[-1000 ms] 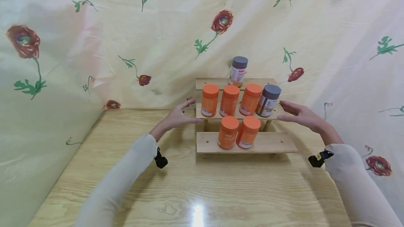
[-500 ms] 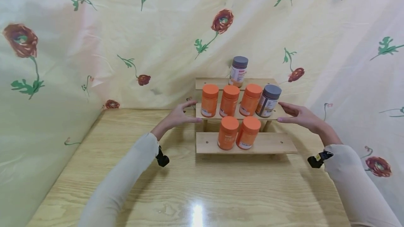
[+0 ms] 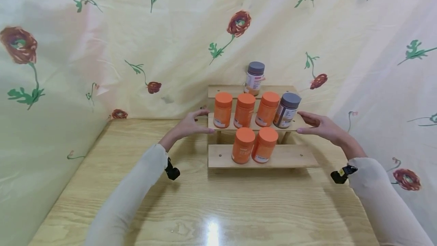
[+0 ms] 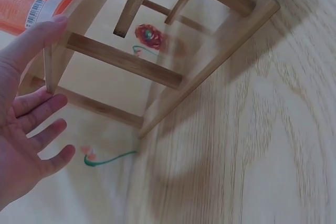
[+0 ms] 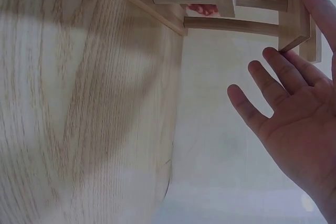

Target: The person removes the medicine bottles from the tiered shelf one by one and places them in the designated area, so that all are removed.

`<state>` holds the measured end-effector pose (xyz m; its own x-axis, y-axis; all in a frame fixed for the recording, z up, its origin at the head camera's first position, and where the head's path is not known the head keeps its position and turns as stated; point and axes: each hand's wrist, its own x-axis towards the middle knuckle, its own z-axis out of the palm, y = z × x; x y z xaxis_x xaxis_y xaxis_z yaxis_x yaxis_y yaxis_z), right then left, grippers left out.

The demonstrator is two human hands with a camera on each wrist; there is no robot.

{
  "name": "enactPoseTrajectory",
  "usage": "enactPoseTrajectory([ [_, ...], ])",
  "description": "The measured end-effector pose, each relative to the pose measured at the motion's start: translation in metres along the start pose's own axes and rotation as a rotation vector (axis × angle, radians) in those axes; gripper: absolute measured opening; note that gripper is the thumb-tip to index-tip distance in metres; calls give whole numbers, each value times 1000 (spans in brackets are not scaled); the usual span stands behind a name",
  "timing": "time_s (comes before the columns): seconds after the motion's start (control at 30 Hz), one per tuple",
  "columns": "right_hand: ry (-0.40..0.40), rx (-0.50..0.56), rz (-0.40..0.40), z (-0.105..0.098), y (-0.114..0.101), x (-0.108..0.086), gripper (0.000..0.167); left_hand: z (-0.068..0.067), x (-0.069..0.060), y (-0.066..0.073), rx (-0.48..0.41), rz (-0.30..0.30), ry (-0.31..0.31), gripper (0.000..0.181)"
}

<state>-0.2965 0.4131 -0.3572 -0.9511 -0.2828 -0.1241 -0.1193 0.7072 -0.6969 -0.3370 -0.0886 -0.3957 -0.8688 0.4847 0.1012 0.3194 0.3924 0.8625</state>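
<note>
Flowered cloth around a bench and rack

The cloth hangs beyond and beside the left hand and right hand. Under them spreads the wood-grained bench. The rack stands between the hands, which pinch its middle shelf's ends, other fingers spread. Seven jars stand on it, five orange and two grey-capped, four level with the hands.

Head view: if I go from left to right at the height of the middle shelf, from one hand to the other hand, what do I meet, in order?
Left hand, first orange jar, second orange jar, third orange jar, grey-lidded jar, right hand.
</note>
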Motion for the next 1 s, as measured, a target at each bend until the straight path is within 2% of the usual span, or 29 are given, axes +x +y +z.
enactPoseTrajectory([
  [0.23, 3, -47, -28, 11, -13, 2, 85, -16, -14, -4, 11, -18, 2, 87],
  [0.47, -15, -49, -77, 25, -26, 6, 83, -37, -31, -13, 44, -17, 7, 83],
  [0.7, -13, -58, -111, 44, -42, 19, 84, -62, -52, -22, 79, -47, 7, 86],
  [1.0, -30, -10, -185, 71, -62, 38, 83, -91, -75, -36, 89, -79, 7, 86],
])
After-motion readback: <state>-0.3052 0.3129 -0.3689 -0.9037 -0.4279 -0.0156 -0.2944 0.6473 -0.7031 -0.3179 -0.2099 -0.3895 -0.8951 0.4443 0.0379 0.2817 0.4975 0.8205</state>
